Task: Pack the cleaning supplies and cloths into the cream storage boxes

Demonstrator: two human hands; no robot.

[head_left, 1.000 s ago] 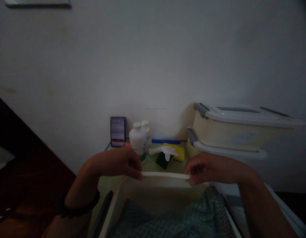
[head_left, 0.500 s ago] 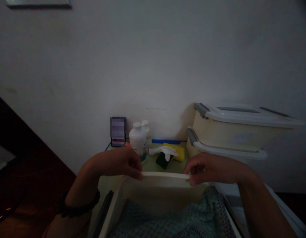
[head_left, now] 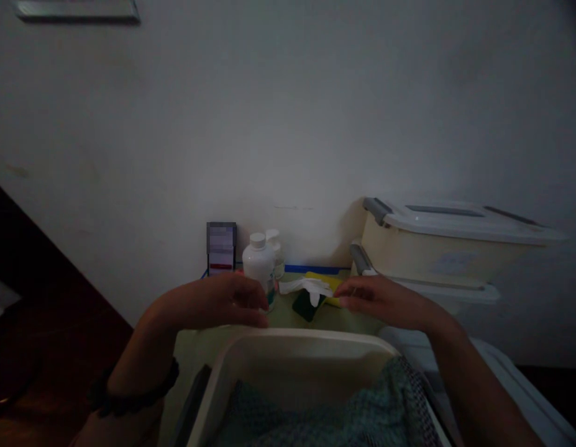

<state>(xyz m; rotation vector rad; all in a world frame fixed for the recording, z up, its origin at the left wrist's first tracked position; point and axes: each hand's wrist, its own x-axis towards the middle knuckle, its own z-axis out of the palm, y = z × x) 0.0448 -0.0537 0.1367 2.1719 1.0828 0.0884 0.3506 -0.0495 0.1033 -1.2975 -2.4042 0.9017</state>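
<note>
A deep, pale storage bin point(head_left: 310, 335) stands in front of me with a blue-green patterned cloth point(head_left: 325, 416) inside. Just above its far rim, toward the left corner, is my left hand point(head_left: 217, 304), thumb and fingers apart and nothing between them. My right hand point(head_left: 390, 301) hovers beyond the rim on the right, open. Its fingertips overlap the edge of a white glove-like item point(head_left: 309, 287) and a yellow item point(head_left: 329, 280); whether they touch cannot be told. A dark green pad point(head_left: 309, 305) lies partly under the white item. A white bottle point(head_left: 257, 264) stands behind my left hand.
A phone point(head_left: 221, 248) leans upright against the wall point(head_left: 288, 124). Behind the bottle is a smaller white container point(head_left: 274, 248). Lidded storage boxes point(head_left: 437, 254) with grey latches are stacked at the right. A pale lid point(head_left: 497, 372) lies below them.
Both hands have come off the bin's far rim, which they were gripping. The right hand has moved up and left, toward the white and yellow items; the left has lifted slightly.
</note>
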